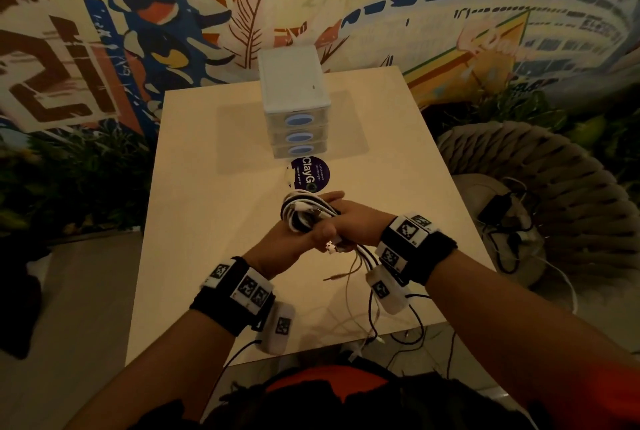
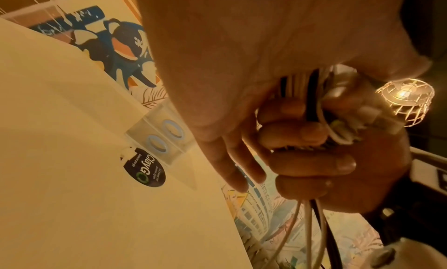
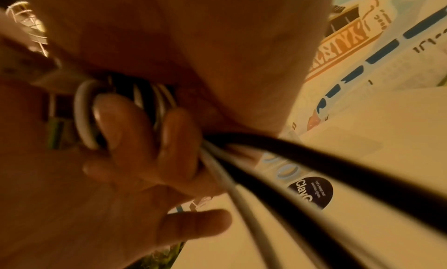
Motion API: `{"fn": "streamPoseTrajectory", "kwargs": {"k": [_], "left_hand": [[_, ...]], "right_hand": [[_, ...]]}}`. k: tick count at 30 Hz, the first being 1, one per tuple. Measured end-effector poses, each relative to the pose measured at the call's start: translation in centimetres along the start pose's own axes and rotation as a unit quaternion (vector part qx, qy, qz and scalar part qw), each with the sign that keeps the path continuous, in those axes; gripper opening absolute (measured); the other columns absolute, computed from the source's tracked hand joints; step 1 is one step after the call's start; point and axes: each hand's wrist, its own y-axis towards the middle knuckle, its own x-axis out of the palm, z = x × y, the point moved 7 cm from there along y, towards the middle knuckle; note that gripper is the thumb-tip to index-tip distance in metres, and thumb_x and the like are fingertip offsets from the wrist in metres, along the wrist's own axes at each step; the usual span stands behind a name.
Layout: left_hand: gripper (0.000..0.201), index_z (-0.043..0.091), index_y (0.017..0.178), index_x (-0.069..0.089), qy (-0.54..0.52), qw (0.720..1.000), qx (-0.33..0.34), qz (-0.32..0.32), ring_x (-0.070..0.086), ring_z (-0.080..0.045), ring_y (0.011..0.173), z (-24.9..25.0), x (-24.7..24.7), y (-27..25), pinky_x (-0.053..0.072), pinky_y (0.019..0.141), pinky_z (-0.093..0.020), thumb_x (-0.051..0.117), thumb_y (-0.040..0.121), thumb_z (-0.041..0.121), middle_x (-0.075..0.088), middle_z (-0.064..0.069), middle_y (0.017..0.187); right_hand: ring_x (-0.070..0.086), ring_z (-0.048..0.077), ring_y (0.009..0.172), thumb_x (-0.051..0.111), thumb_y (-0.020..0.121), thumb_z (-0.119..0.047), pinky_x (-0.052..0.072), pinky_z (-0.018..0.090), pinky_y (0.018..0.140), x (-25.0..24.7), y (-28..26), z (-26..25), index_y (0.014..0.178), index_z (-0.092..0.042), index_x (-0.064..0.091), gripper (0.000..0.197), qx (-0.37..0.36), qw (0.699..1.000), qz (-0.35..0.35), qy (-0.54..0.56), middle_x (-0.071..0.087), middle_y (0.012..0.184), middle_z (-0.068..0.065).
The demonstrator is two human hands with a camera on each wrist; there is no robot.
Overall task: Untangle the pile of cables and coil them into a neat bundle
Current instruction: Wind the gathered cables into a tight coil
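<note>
Between both hands, black-and-white cables (image 1: 304, 213) sit coiled.

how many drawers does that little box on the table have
3, stacked on the box: top drawer, middle drawer, bottom drawer, each with a blue oval front. None seem hidden.

Most of the coiled bundle of black and white cables (image 1: 304, 213) is buried between the left hand (image 1: 277, 246) and right hand (image 1: 349, 218), so its loop count cannot be told. Loose strands trailing toward 6 o'clock drop past the pale beige surface (image 1: 214, 221) edge. In the right wrist view the nearest black and white strands blur heavily, and the round dark sticker (image 3: 312, 193) at 4 o'clock is partly crossed by one.
</note>
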Motion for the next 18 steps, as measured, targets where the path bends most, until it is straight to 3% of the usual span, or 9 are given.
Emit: {"fn": "streamPoseTrajectory", "kwargs": {"k": [3,6,8,10,13,18], "left_hand": [[0.061,0.016,0.138,0.056,-0.053,0.998,0.006,0.038,0.06,-0.022,0.128,0.0,-0.4,0.3,0.053,0.099,-0.037,0.072,0.084,0.037,0.064,0.004,0.138],[0.05,0.005,0.127,0.064,-0.098,0.991,0.009,0.086,0.062,-0.031,0.124,0.0,-0.9,0.3,0.052,0.1,-0.053,0.068,0.086,0.033,0.067,-0.008,0.134],[0.048,0.002,0.123,0.065,-0.108,0.989,0.019,0.098,0.064,-0.032,0.123,0.4,-1.1,0.3,0.056,0.095,-0.05,0.068,0.085,0.031,0.067,-0.009,0.132],[0.035,0.001,0.113,0.066,-0.095,0.986,0.049,0.124,0.066,-0.031,0.119,0.8,-1.9,0.3,0.057,0.093,-0.042,0.067,0.087,0.024,0.071,-0.013,0.123],[0.021,-0.004,0.104,0.065,-0.101,0.979,0.071,0.163,0.071,-0.032,0.098,0.9,-3.7,0.3,0.056,0.08,-0.036,0.062,0.091,0.012,0.072,-0.023,0.102],[0.004,0.02,0.086,0.073,-0.08,0.985,0.044,0.145,0.065,-0.035,0.081,1.3,-4.1,0.3,0.055,0.066,-0.04,0.07,0.084,0.019,0.069,-0.014,0.083]], "right_hand": [[0.059,0.015,0.061,0.063,0.075,-0.031,0.049,0.023,0.055,0.3,0.2,0.0,0.08,-0.008,0.069,0.024,0.007,1.0,-0.01,-0.019,0.066,0.073,0.006],[0.062,0.028,0.071,0.077,0.084,-0.021,0.055,0.037,0.064,0.8,0.0,-0.3,0.096,-0.005,0.069,0.022,-0.015,0.999,-0.034,-0.024,0.067,0.077,0.011],[0.063,0.027,0.066,0.081,0.086,-0.019,0.056,0.036,0.061,0.8,-0.2,-0.4,0.104,-0.011,0.065,0.026,-0.029,0.998,-0.04,-0.032,0.067,0.075,0.009],[0.063,0.022,0.064,0.083,0.083,-0.027,0.057,0.035,0.064,0.2,-0.4,0.1,0.102,-0.017,0.065,0.028,-0.023,0.997,-0.031,-0.064,0.068,0.076,0.005],[0.063,0.014,0.063,0.076,0.088,-0.044,0.055,0.029,0.07,-0.5,-0.4,1.8,0.096,-0.016,0.067,0.031,0.008,0.988,-0.024,-0.154,0.066,0.072,0.002],[0.065,0.015,0.067,0.052,0.1,-0.054,0.057,0.036,0.082,-1.2,-0.3,4.2,0.084,-0.02,0.06,0.039,0.051,0.98,0.0,-0.194,0.063,0.073,0.001]]}}
